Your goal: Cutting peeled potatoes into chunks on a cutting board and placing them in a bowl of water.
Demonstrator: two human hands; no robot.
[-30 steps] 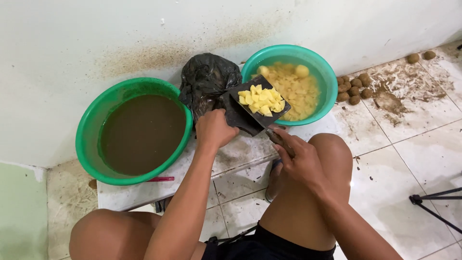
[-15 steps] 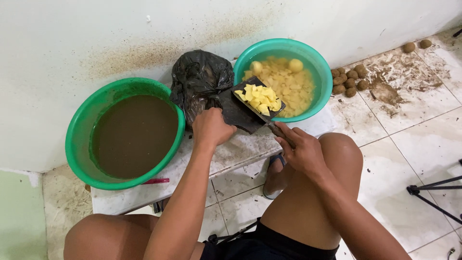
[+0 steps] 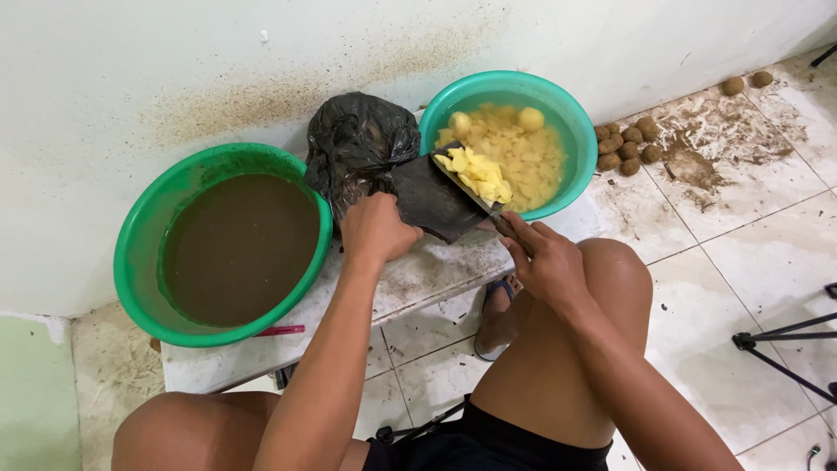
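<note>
Head view, looking down at a tiled floor [image 3: 741,253] beside a stained white wall [image 3: 174,78]. Largest item: round green plastic basin [image 3: 139,253] at left, filled with murky brown water [image 3: 240,249]. It sits on a low white slab [image 3: 261,349] over the tiles. Second round green plastic basin [image 3: 571,118], upper centre-right, holds cut yellow potato pieces [image 3: 532,161] plus two whole peeled ones at the back. Between the two basins, against the wall, a crumpled black plastic bag [image 3: 357,139]; contents not visible. Dark flat cutting board [image 3: 427,201] is tilted, its far edge over the rim of the right basin, with a heap of yellow potato chunks [image 3: 475,170] on that far end, just at the rim. Left hand [image 3: 375,231] is clenched around the near edge of the board, holding it up. Right hand [image 3: 545,257] is closed around a knife handle; the knife blade [image 3: 466,187] lies along the board's edge, touching the chunk heap. Small brown unpeeled potatoes [image 3: 628,144] are clustered on the floor just right of the right basin, next to a dirt patch [image 3: 697,161]; two more lie near the far wall. Pink stick-like item [image 3: 279,331] lies on the slab under the left basin's rim. Black tripod legs [image 3: 785,344] at right edge. Person's bare knees in the foreground.
</note>
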